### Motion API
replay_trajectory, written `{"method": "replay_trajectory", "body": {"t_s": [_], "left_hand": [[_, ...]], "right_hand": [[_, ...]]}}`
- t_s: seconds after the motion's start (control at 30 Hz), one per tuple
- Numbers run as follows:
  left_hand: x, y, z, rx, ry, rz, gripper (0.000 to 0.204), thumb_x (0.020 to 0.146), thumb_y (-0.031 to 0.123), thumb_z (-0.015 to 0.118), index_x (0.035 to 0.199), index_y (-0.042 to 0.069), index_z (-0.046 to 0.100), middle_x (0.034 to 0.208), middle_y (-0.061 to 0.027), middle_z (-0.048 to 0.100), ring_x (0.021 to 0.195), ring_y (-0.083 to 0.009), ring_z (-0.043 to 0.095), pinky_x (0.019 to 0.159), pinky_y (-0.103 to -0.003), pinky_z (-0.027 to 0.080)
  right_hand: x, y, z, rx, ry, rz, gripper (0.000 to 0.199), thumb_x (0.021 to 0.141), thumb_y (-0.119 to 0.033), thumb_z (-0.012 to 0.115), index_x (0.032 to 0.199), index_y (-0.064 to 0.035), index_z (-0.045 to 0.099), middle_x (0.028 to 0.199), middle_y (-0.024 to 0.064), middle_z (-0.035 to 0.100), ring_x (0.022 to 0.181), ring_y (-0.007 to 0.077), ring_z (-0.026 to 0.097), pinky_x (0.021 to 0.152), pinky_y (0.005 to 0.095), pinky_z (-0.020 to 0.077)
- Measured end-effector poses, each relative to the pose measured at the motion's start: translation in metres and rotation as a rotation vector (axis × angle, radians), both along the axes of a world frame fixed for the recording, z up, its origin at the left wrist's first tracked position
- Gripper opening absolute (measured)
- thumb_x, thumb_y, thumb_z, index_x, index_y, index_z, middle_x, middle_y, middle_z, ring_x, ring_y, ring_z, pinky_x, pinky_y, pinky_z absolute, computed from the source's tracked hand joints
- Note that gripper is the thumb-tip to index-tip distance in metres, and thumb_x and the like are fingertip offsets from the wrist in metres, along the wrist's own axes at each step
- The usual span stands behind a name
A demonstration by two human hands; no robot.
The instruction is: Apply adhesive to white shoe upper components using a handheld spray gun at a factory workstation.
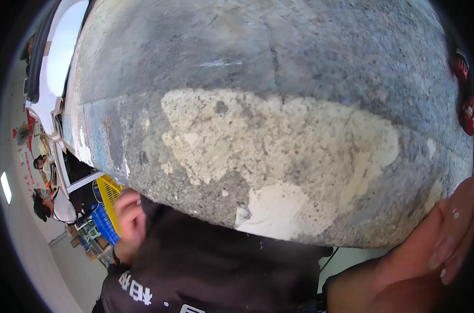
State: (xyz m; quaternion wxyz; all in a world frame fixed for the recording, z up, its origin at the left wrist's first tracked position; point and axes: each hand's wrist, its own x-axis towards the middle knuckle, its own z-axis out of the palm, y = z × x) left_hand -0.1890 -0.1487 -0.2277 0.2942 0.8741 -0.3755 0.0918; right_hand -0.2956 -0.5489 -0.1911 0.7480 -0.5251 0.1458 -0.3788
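Observation:
A broad grey surface (310, 57), worn and speckled like stone or old board, fills most of the view. Near me a cream patch (279, 130) with dark specks shows on it, and a whiter patch (273, 208) reaches its front edge. My left hand (130, 216) is beside that edge at the left, slightly blurred, with its fingers curled in. At the right front corner is my right hand (446, 245), close against the edge with fingers bent and pressed together; white flecks dot its skin. What either hand holds, if anything, is hidden.
Beyond my left hand are a yellow basket (109, 201) and a blue basket (104, 223). Two shiny red objects (470, 115) lie at the far right rim. Other people (59, 206) sit at the left, near a white-framed structure (64, 52). My dark apron (221, 266) is below the edge.

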Motion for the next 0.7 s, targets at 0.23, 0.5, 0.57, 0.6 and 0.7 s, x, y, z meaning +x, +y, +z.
{"method": "replay_trajectory", "body": {"t_s": [0.23,0.5,0.57,0.6,0.7], "left_hand": [[-0.012,-0.03,0.04,-0.532,0.096,-0.151,0.008,0.101,0.026,0.056,0.102,0.019,0.054,0.096,-0.0006,0.052,0.073,-0.0125,0.053,0.09,-0.046,0.037],[-0.019,0.031,0.003,-0.205,0.144,-0.117,0.013,0.103,0.016,0.055,0.113,0.007,0.053,0.098,-0.0116,0.058,0.076,-0.0225,0.062,0.088,-0.051,0.047],[-0.017,0.054,0.002,-0.024,0.132,-0.153,0.012,0.102,0.012,0.056,0.112,0.006,0.054,0.101,-0.0138,0.06,0.08,-0.0252,0.064,0.087,-0.052,0.048],[-0.013,0.066,0.002,0.168,0.098,-0.202,0.011,0.1,0.009,0.058,0.11,0.005,0.055,0.103,-0.0161,0.062,0.084,-0.0278,0.065,0.086,-0.052,0.05],[0.01,0.099,0.003,0.309,0.027,-0.17,0.011,0.097,0.003,0.059,0.108,0.003,0.058,0.11,-0.0198,0.063,0.091,-0.032,0.065,0.083,-0.05,0.053]], "right_hand": [[-0.006,-0.002,0.001,-0.03,-0.002,-0.019,0.009,0.095,-0.006,0.051,0.099,0.0022,0.05,0.095,0.0071,0.057,0.09,0.0132,0.053,0.088,0.0281,0.0394],[-0.007,-0.004,0.0,-0.036,-0.008,-0.016,0.008,0.095,-0.006,0.051,0.097,0.0013,0.05,0.093,0.0066,0.057,0.089,0.0127,0.052,0.087,0.0278,0.039],[-0.007,-0.004,0.001,-0.035,-0.009,-0.021,0.008,0.095,-0.006,0.051,0.097,0.0011,0.049,0.093,0.0065,0.056,0.089,0.0126,0.052,0.086,0.0277,0.0389],[-0.007,-0.004,0.002,-0.04,-0.008,-0.024,0.007,0.095,-0.006,0.051,0.097,0.001,0.049,0.093,0.0064,0.056,0.089,0.0126,0.052,0.086,0.0276,0.0389],[-0.007,-0.001,0.001,-0.054,-0.006,-0.025,0.007,0.095,-0.006,0.051,0.096,0.0007,0.049,0.092,0.0063,0.056,0.088,0.0124,0.051,0.086,0.0275,0.0388]]}}
